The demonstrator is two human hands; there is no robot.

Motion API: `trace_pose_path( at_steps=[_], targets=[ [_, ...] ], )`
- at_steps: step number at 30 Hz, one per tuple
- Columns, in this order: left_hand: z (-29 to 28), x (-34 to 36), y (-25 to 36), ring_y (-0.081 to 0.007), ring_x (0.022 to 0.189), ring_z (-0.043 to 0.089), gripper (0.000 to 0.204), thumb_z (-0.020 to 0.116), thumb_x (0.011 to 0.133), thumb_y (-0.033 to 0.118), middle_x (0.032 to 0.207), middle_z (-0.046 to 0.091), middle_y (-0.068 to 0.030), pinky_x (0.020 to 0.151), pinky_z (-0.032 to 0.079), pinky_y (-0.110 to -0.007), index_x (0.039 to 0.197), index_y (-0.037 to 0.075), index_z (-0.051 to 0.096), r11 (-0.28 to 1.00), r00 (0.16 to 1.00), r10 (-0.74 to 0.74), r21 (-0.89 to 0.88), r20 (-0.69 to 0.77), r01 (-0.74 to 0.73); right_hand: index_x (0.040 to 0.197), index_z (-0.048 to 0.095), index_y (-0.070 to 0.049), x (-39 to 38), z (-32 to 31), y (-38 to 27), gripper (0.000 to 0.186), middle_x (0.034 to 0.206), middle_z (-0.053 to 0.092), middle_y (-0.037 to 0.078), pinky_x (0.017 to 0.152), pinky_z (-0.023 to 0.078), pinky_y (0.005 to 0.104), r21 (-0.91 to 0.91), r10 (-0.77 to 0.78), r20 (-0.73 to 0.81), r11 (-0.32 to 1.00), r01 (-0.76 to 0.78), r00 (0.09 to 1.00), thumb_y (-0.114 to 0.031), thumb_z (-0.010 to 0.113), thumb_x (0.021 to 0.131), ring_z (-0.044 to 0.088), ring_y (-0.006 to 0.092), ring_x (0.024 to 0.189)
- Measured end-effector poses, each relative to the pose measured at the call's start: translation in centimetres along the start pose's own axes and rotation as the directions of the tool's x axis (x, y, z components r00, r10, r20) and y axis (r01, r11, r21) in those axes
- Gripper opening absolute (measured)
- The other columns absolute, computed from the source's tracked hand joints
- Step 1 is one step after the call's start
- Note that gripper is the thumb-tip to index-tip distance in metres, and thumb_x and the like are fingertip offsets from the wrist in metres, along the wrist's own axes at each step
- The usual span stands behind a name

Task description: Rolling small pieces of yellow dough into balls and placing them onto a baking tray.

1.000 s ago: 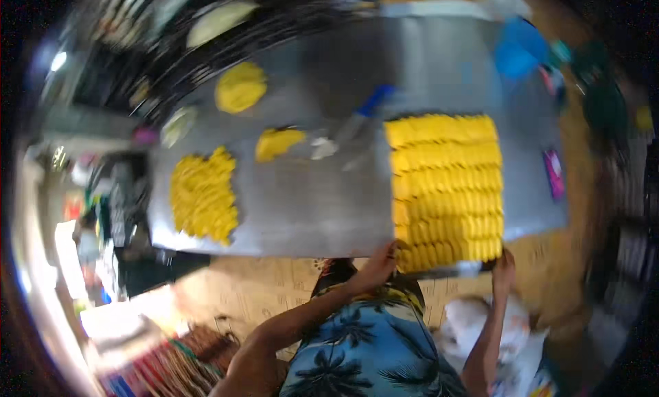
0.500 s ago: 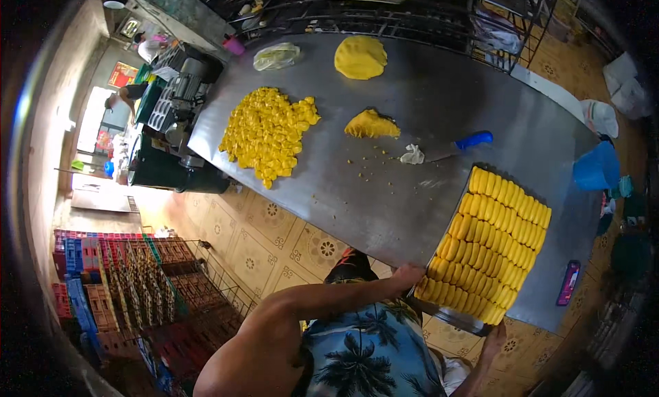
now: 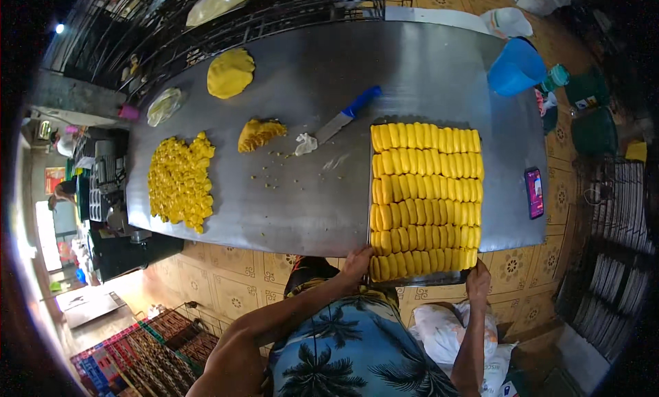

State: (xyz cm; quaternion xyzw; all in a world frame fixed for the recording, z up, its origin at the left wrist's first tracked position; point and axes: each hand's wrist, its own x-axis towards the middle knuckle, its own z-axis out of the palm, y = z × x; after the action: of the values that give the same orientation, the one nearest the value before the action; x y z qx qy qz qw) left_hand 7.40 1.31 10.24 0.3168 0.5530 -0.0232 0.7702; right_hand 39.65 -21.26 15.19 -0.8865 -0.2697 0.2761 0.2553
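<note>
Across the middle: dull steel counter (image 3: 302,212) over patterned floor tiles (image 3: 226,280).
Lower right: metal tray (image 3: 419,280), rows of smooth yellow dough pieces (image 3: 424,194).
My left hand (image 3: 357,263): fingers curled on tray's near edge.
My right hand (image 3: 478,280): gripping tray's corner.
Centre: blue-handled knife (image 3: 347,115).
Left: heaped dough pieces (image 3: 180,181).
</note>
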Motion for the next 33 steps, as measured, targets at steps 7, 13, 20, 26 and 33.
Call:
trace_pose_path(
  at_steps=[7,13,20,26,33],
  targets=[
    [-0.9,-1.8,0.6,-0.0178,0.095,0.068,0.037,0.046,0.113,0.035,0.111,0.07,-0.0069,0.076,0.058,-0.034,0.128,0.005,0.06,0.995,0.999,0.053,0.084,-0.01,-0.053,0.124,0.068,0.005,1.1,0.5,3.9,0.034,0.11,0.067,0.025,0.091,0.052,0.044,0.07,0.093,-0.038,0.993,-0.09,0.995,-0.006,0.048,0.098,0.067,0.0407,0.104],
    [-1.0,-2.3,1.8,-0.0189,0.095,0.066,0.035,0.046,0.113,0.032,0.11,0.069,-0.0085,0.079,0.057,-0.035,0.126,0.002,0.06,0.94,0.985,0.171,0.301,-0.016,-0.158,0.122,0.068,0.004,-2.1,2.6,2.2,0.034,0.104,0.069,0.022,0.092,0.053,0.0446,-0.106,0.113,-0.154,0.986,-0.13,0.982,-0.016,0.048,0.103,0.068,0.0389,0.103],
    [0.4,-5.8,6.1,-0.0367,0.099,0.069,0.029,0.049,0.109,0.025,0.103,0.068,-0.0286,0.085,0.053,-0.051,0.116,-0.002,0.058,0.746,0.869,0.492,0.539,-0.049,-0.392,0.127,0.068,0.0,-4.3,5.1,2.4,0.04,0.113,0.068,0.021,0.083,0.057,0.0446,0.616,0.523,0.012,0.667,-0.418,0.852,-0.033,0.054,0.108,0.067,0.0365,0.101],
    [-0.7,-7.4,8.4,-0.0239,0.089,0.064,0.031,0.047,0.112,0.028,0.091,0.066,-0.0132,0.079,0.053,-0.04,0.11,-0.001,0.059,0.71,0.893,0.441,0.643,-0.091,-0.286,0.13,0.065,-0.001,-5.8,6.4,0.2,0.044,0.115,0.069,0.009,0.076,0.057,0.0334,0.652,0.563,0.079,0.595,-0.47,0.823,-0.039,0.054,0.111,0.067,0.023,0.105],
    [-5.1,-2.9,9.2,-0.0153,0.088,0.061,0.035,0.048,0.114,0.032,0.094,0.066,-0.0058,0.079,0.053,-0.033,0.112,-0.001,0.061,0.679,0.823,0.566,0.589,-0.041,-0.438,0.115,0.067,-0.001,-7.8,5.3,-2.9,0.025,0.099,0.063,0.002,0.077,0.049,0.0283,0.713,0.297,0.096,0.646,-0.274,0.95,-0.022,0.054,0.11,0.057,0.0131,0.09]
  ],
)
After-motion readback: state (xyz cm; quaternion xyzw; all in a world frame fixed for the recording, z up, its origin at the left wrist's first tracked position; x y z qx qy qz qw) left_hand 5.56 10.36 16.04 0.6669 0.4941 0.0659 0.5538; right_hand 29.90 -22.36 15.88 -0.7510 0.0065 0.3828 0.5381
